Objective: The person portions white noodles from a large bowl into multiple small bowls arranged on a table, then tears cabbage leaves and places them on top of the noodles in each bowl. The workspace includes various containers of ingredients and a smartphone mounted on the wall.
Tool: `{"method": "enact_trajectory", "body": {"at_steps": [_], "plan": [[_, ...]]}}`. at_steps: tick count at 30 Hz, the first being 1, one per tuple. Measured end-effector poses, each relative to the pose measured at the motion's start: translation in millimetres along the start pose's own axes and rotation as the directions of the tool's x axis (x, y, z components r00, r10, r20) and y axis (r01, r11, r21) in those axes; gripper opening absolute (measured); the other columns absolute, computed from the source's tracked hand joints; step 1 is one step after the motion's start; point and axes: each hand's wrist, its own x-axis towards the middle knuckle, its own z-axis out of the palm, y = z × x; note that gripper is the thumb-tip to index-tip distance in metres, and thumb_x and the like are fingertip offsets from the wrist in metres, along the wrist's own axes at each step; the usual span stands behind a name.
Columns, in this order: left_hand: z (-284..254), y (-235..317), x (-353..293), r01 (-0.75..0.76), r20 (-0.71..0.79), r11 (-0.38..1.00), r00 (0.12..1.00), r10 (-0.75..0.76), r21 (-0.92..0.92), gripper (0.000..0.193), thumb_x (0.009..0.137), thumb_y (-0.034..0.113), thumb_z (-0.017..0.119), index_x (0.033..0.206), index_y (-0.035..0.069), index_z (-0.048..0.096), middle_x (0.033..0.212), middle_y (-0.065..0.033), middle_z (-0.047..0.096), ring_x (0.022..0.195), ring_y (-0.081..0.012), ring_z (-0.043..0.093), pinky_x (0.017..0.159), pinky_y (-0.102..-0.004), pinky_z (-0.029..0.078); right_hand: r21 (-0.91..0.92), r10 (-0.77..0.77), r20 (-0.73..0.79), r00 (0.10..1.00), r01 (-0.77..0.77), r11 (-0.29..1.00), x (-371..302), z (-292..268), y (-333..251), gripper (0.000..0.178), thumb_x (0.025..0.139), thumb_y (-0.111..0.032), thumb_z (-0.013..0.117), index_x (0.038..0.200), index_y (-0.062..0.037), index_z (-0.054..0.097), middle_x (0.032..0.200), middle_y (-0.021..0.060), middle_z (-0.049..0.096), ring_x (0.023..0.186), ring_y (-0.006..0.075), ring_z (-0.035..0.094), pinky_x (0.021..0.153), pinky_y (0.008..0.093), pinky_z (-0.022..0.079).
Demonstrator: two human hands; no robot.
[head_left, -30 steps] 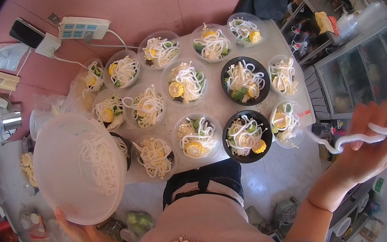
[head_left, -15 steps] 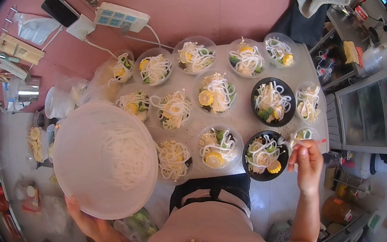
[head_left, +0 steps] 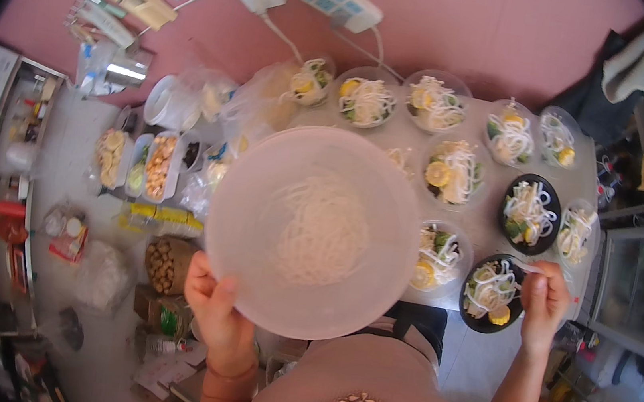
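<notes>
My right hand [head_left: 545,297] fingers pinch a noodle strand over the near-right black bowl [head_left: 492,291]. Left hand [head_left: 218,310] clamps the near rim of the big translucent bowl [head_left: 313,230] of noodles [head_left: 320,231]. Strands look soft, slippery; bowl likely light, flexes — grip the rim.

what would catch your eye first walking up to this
The big translucent bowl of white noodles, held up by the left hand at centre. Behind and right of it, a table crowded with small bowls of noodles and vegetables. At lower right, the right hand lays a noodle strand into a black bowl.
</notes>
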Motion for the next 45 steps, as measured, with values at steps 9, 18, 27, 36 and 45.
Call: {"method": "enact_trajectory", "body": {"at_steps": [9,18,27,36,45], "plan": [[8.3,2.1,-9.5,0.022,-0.081,1.000,0.996,-0.022,-0.001,0.028,0.080,0.017,0.071,0.087,0.006,0.046,0.085,-0.0023,0.058,0.078,-0.0094,0.053,0.076,-0.0257,0.046,-0.155,0.213,0.100,0.972,-0.196,0.968,-18.0,-17.0,-10.3,0.018,0.100,-0.018,0.053,0.100,-0.0022,0.063,0.074,-0.0047,0.052,0.059,0.0015,0.042,0.053,0.0188,0.033],[11.2,-4.3,-27.2,0.041,0.023,0.979,0.999,-0.047,0.200,0.032,0.081,0.022,0.071,0.088,0.007,0.044,0.084,-0.0022,0.055,0.079,-0.0094,0.053,0.075,-0.0242,0.046,-0.345,-0.320,0.567,0.759,0.571,0.745,13.6,51.7,-64.4,0.041,0.080,-0.014,0.072,0.118,-0.0038,0.061,0.117,0.0161,0.061,0.109,0.0324,0.060,0.090,0.0417,0.051],[-11.8,-13.3,-40.6,0.102,0.004,0.965,0.994,-0.107,0.240,0.035,0.075,0.016,0.078,0.085,0.008,0.046,0.076,0.0023,0.051,0.069,-0.0054,0.048,0.066,-0.0216,0.041,-0.230,0.050,0.973,0.225,0.957,0.175,-15.2,208.8,10.8,0.020,0.075,-0.018,0.062,0.092,-0.0079,0.068,0.088,0.0082,0.064,0.086,0.0254,0.064,0.063,0.0403,0.052],[-56.8,-10.1,-36.5,0.088,-0.110,0.985,0.991,-0.072,0.150,0.032,0.078,0.018,0.074,0.095,0.004,0.051,0.092,-0.0053,0.061,0.084,-0.0145,0.058,0.077,-0.0297,0.049,0.124,-0.560,0.811,0.166,0.888,0.442,-12.6,260.1,-24.3,0.021,0.076,-0.018,0.060,0.088,-0.0009,0.064,0.087,0.0126,0.067,0.071,0.0214,0.067,0.053,0.0336,0.054],[-80.6,-11.2,-29.0,-0.251,0.149,0.667,0.967,0.207,0.701,0.045,0.085,0.023,0.071,0.116,-0.005,0.054,0.102,-0.0178,0.053,0.093,-0.0330,0.059,0.080,-0.0434,0.049,0.617,-0.406,0.549,0.731,-0.026,0.787,9.1,225.2,-71.4,0.019,0.090,-0.003,0.050,0.107,-0.0085,0.056,0.085,0.0050,0.063,0.073,0.0150,0.065,0.062,0.0280,0.050]]}}
